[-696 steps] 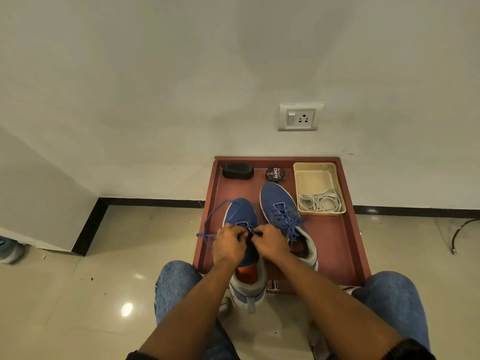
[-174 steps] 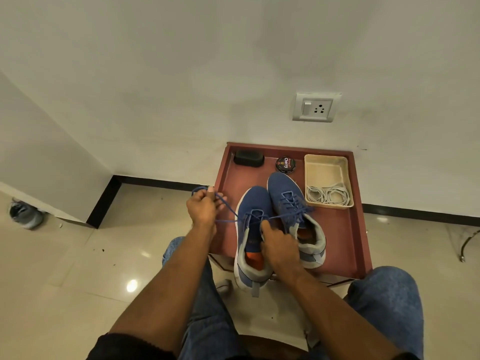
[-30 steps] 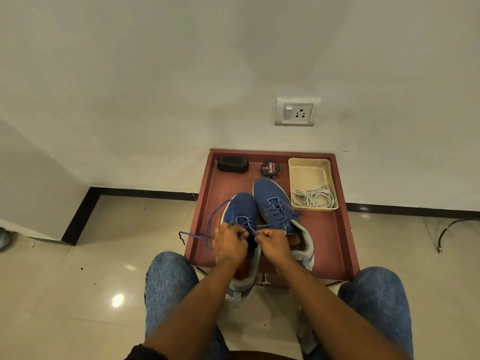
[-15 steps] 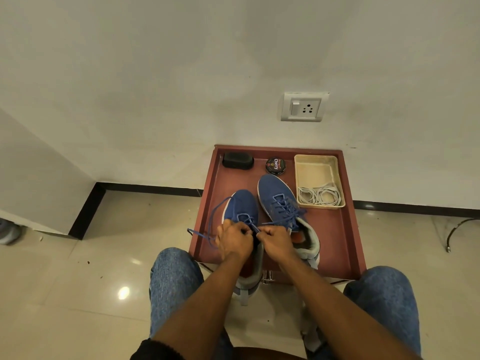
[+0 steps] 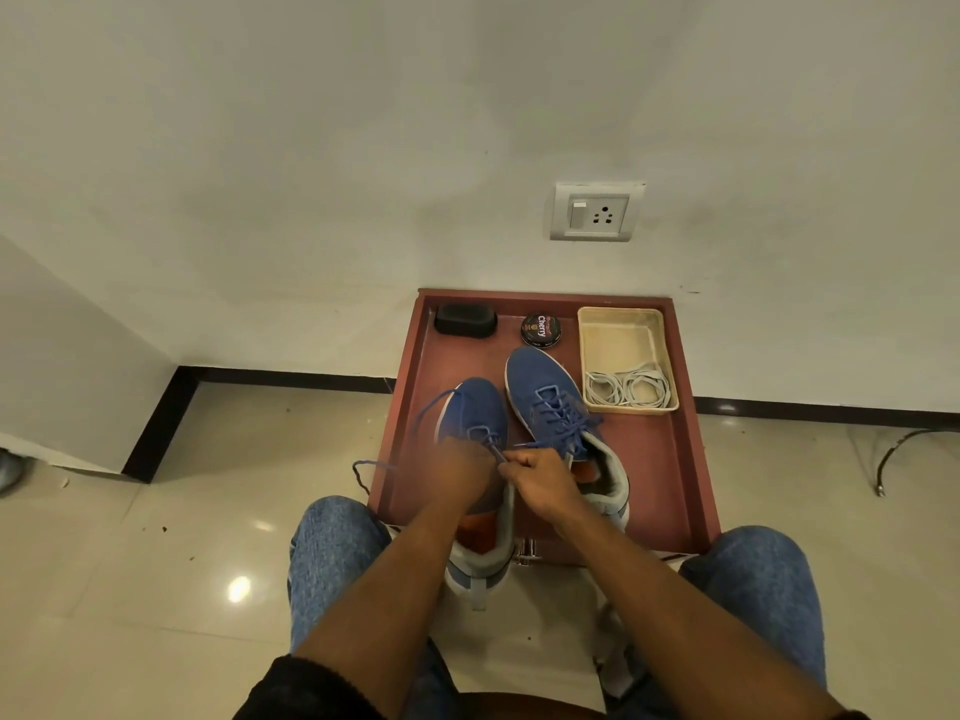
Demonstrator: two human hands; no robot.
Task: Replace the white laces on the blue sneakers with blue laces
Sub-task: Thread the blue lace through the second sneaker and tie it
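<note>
Vs half a second ago: both hands stay over the lace area of the left sneaker [image 5: 475, 423], barely shifted. The loose blue lace [image 5: 382, 467] on the left side now trails lower, its end curling past the tray's left rim [image 5: 387, 459] over the floor. Compared with several seconds back, the left hand [image 5: 460, 478] has come in from its pulled-out position beside the tray to the shoe tongue.

Current state: right hand [image 5: 540, 483] has its fingers curled, pinching a strand of blue lace just above the eyelets. Left hand is motion-blurred; it sits on the same spot with fingers curled toward the lace, but I can't tell whether it actually grips it.

Left sneaker is on the tray's near-left part, heel overhanging the front edge between the knees. Right sneaker [image 5: 545, 402] lies beside it, touching or nearly so, already laced blue. White laces [image 5: 626, 389] are coiled in the beige bin [image 5: 618, 330] at the tray's far right.

Hard to see: the eyelets under the hands are covered, so lacing progress is unclear. A black brush-like block [image 5: 466, 320] and a polish tin [image 5: 541, 331] sit along the far rim. Grey shoe [image 5: 8, 470] cut off at the frame's left edge.
</note>
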